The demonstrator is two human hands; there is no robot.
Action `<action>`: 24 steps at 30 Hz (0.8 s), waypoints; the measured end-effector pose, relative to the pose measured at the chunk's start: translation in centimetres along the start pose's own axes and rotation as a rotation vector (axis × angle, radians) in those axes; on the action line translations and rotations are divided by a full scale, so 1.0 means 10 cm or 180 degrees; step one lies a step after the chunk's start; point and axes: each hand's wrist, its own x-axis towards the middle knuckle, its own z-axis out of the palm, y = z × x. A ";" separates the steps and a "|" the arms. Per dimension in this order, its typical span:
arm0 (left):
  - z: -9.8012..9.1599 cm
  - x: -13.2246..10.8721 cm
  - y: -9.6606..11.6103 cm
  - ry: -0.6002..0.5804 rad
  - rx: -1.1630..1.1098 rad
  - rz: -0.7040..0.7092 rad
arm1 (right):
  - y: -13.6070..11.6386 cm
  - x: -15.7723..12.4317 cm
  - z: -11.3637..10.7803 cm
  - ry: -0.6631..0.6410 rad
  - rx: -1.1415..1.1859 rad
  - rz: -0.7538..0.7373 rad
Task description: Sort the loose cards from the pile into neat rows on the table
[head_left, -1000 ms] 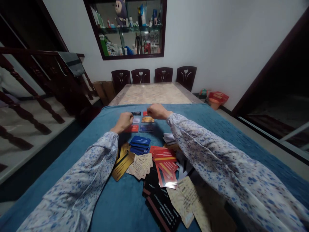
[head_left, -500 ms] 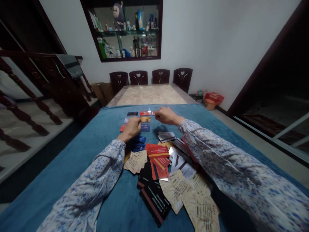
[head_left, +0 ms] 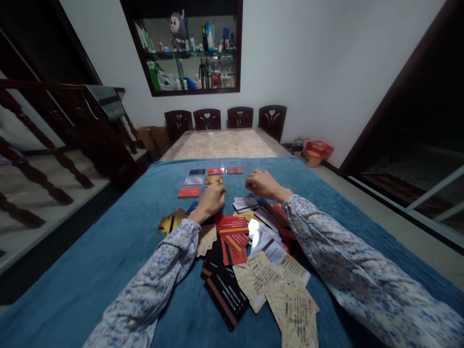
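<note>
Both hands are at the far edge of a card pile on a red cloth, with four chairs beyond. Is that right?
No: the cloth is blue, not red, as the head view shows. The left hand and right hand are indeed at the far edge of the card pile, with four chairs beyond.

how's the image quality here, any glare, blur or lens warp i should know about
Head view: dim overall, with the wall cabinet the brightest spot and the doorway at right near black; glare whitens a few glossy cards near the right hand; wide-angle warp slants the walls and stretches the sleeves at the bottom edge, where they look soft.
</note>
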 end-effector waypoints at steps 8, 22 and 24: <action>0.10 -0.10 0.09 -0.0233 -0.0002 0.0292 | 0.10 -0.15 0.16 -0.0031 0.0209 0.0003; 0.21 -0.14 0.10 -0.0565 -0.0247 0.0735 | 0.26 -0.20 0.37 -0.0309 0.0577 -0.0211; 0.21 -0.14 0.11 -0.0623 -0.0244 0.0751 | 0.26 -0.20 0.38 -0.0340 0.0611 -0.0298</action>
